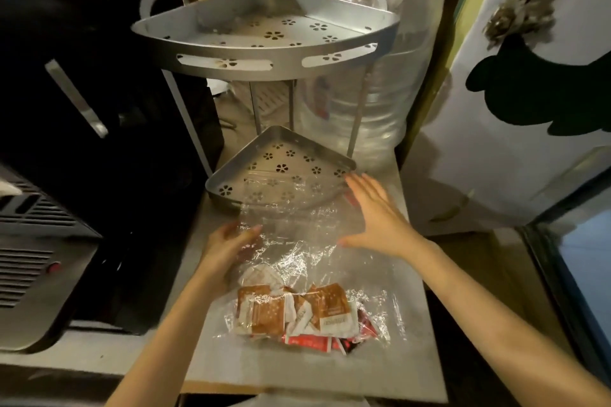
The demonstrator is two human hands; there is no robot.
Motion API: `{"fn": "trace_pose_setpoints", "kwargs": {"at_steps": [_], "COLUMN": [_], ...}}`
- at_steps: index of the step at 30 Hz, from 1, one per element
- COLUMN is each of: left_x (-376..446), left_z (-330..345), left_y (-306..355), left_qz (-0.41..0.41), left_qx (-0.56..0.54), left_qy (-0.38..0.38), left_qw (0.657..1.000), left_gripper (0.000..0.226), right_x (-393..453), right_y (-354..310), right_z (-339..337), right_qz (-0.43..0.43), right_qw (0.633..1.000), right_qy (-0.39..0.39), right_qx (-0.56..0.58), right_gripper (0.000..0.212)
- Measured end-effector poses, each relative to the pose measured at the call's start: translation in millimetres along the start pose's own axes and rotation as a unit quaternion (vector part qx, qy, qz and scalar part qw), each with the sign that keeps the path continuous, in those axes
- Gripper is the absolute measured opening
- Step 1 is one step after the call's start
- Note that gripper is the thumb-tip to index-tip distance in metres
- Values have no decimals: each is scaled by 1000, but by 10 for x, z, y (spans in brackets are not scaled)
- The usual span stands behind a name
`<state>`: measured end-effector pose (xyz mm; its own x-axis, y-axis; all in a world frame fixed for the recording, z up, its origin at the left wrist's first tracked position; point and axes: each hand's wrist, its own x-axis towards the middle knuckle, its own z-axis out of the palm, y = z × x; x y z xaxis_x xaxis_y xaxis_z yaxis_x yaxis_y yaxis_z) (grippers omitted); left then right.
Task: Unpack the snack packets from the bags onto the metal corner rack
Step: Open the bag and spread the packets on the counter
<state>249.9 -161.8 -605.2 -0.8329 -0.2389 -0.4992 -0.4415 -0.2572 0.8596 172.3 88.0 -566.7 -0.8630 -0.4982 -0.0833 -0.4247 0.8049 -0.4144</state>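
A clear plastic bag (297,241) lies on the grey surface with its mouth reaching over the lower shelf (281,155) of the metal corner rack. Several brown-and-white and red snack packets (297,314) sit bunched in the bag's near end. My left hand (228,244) pinches the bag's left edge near its mouth. My right hand (373,215) is spread flat, fingers apart, against the bag's right side by the shelf's front corner. The rack's upper shelf (264,26) stands behind and above, with nothing on it.
A large clear water bottle (380,102) stands behind the rack on the right. A black appliance (82,92) and a grey vented unit (36,241) fill the left. A white door (529,92) closes off the right.
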Motion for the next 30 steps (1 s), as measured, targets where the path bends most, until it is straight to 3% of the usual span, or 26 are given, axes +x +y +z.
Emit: {"fn": "trace_pose_setpoints", "kwargs": {"at_steps": [3, 6, 11, 15, 20, 26, 28, 30], "left_x": [36, 72, 105, 82, 92, -46, -76, -121], "left_z": [-7, -1, 26, -16, -71, -33, 16, 121], "left_y": [4, 3, 42, 68, 106, 198, 240, 258], "left_qz": [-28, -27, 21, 41, 52, 38, 59, 123], "left_qx": [-57, -64, -68, -78, -72, -48, 9, 179], "left_qy": [3, 3, -10, -44, -65, -131, -94, 17], "left_qw": [998, 998, 997, 995, 994, 990, 994, 976], "left_gripper": [70, 58, 23, 24, 20, 22, 24, 35], "right_x": [286, 552, 850, 1016, 1060, 915, 846, 765], "right_y": [-154, -227, -247, -272, -331, -268, -264, -277], "right_z": [-108, -140, -217, -292, -487, -635, -642, -643], "right_qz": [-21, -20, 18, 38, 21, 77, 79, 79], "right_qw": [999, 996, 984, 968, 956, 920, 927, 931], "right_qy": [-35, -85, -170, -219, -258, -362, -346, -334], "right_qx": [-18, -20, 56, 120, 138, 127, 120, 127], "right_gripper": [98, 98, 94, 94, 44, 42, 37, 32]}}
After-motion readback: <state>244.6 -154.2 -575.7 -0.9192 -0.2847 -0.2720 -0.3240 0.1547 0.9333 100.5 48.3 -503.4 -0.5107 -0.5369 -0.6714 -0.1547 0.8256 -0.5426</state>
